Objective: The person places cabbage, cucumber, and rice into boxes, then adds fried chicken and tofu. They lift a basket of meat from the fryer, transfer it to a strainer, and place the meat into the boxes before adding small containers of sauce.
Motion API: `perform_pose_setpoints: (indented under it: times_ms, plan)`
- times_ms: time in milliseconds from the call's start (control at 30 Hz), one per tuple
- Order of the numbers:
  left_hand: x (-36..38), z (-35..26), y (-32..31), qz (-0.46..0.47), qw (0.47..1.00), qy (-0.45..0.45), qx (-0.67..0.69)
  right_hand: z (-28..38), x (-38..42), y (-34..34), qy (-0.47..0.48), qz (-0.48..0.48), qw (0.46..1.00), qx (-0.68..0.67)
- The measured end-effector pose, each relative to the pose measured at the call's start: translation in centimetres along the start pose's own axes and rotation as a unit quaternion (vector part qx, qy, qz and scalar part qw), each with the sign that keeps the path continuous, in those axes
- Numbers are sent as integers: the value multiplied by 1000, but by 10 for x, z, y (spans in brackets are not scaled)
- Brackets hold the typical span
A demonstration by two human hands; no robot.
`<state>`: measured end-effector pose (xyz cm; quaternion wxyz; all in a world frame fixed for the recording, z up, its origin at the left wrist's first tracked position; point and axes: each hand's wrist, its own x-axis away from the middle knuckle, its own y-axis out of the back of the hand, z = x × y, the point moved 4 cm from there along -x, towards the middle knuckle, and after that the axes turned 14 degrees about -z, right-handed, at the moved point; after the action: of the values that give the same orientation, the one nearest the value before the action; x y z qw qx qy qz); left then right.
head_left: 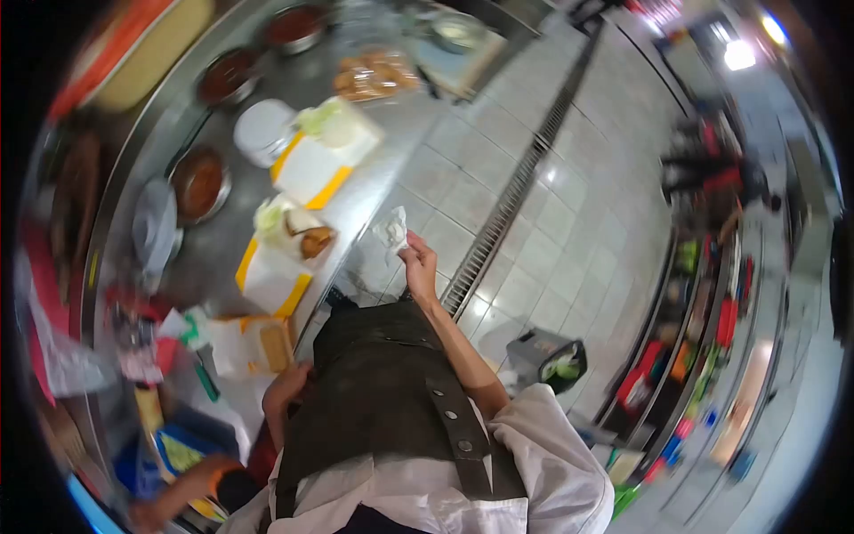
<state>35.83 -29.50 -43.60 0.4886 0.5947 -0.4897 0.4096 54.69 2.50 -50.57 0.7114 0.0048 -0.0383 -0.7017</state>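
My right hand (419,263) is held out in front of my dark apron, above the tiled floor. Its fingers pinch a crumpled white piece of paper or thin plastic (391,230); blur hides which. My left hand is not in view. Left of my right hand, on the metal counter (374,165), stands an open white and yellow box (274,274) with lettuce and a browned fried piece (316,241). Behind it is a similar box (311,169) with lettuce. A third box (240,347) with a brown piece stands nearer my body.
Metal bowls of red sauce (200,182), a white round container (264,132) and a bag of buns (378,74) line the counter. Another person's arm (285,396) reaches in at lower left. On the floor are a drain grate (511,205) and a grey bin (534,351). Shelves are at right.
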Motion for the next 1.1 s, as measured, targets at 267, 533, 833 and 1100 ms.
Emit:
perform_pose_setpoints:
  times_ms: [267, 533, 833, 1100]
  plan:
    - [-1, -199, -112, -44, 950, -247, -185, -65, 5, 252, -105, -312, 943, -42]
    - [-30, -299, -160, -79, 875, -341, -336, -186, 121, 568, -87, -584, 754, 288]
    - [-125, -212, -28, -265, 802, -428, -323, -224, 155, 864, -350, -717, 598, -77]
    - [-130, -50, -70, -163, 954, -231, -94, -410, 79, 632, -240, -333, 905, -114]
